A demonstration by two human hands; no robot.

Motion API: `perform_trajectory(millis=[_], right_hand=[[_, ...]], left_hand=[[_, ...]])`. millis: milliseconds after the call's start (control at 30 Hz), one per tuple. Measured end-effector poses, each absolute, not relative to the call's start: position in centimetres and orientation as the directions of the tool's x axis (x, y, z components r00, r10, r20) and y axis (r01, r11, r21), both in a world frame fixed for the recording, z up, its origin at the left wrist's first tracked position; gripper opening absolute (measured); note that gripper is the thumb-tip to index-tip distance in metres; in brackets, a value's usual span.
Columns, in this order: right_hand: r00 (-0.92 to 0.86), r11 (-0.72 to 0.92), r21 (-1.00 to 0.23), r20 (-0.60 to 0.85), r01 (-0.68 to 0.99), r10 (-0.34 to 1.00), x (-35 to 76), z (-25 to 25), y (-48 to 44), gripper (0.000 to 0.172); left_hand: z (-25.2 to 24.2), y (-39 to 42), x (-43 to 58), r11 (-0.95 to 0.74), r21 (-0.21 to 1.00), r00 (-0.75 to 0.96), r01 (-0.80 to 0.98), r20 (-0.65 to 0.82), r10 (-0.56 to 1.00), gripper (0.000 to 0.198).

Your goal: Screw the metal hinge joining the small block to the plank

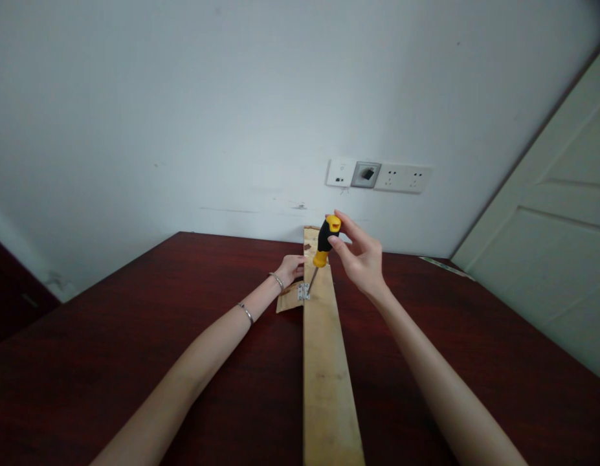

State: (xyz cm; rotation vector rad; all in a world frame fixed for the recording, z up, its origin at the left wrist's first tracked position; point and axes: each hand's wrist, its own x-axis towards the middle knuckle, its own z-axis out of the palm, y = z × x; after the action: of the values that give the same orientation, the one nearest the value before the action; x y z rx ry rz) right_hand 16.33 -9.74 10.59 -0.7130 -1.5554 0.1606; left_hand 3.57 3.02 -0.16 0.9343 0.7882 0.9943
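A long pale wooden plank (323, 362) lies on the dark red table (134, 336), running away from me toward the wall. A small metal hinge (303, 292) sits at the plank's left edge, joined to a small piece of wood (288, 299). My right hand (360, 259) pinches the top of a yellow and black screwdriver (325, 241), which stands tilted with its tip at the hinge. My left hand (292, 267), with bracelets on the wrist, rests curled on the small wood piece and the plank's edge beside the hinge.
A white wall stands right behind the table, with a row of switches and sockets (378, 175) above the plank's far end. A pale door (552, 220) is at the right.
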Motion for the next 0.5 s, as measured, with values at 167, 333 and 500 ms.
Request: perform_trajectory(millis=[167,333,500], right_hand=[[0.050,0.786,-0.516,0.845,0.340,0.533,16.24,10.56,-9.70,0.047],[0.039,0.790,-0.521,0.842,0.322,0.539,16.19,10.53,-9.72,0.047],[0.018,0.786,-0.516,0.839,0.341,0.544,16.22,10.51,-9.81,0.048]], left_hand=[[0.03,2.64,3.39,0.225,0.911,0.353,-0.345,-0.096,0.931,0.005],[0.23,2.57,3.29,0.234,0.915,0.372,-0.330,-0.101,0.923,0.007],[0.23,2.70,3.43,0.246,0.911,0.359,-0.330,-0.120,0.926,0.006]])
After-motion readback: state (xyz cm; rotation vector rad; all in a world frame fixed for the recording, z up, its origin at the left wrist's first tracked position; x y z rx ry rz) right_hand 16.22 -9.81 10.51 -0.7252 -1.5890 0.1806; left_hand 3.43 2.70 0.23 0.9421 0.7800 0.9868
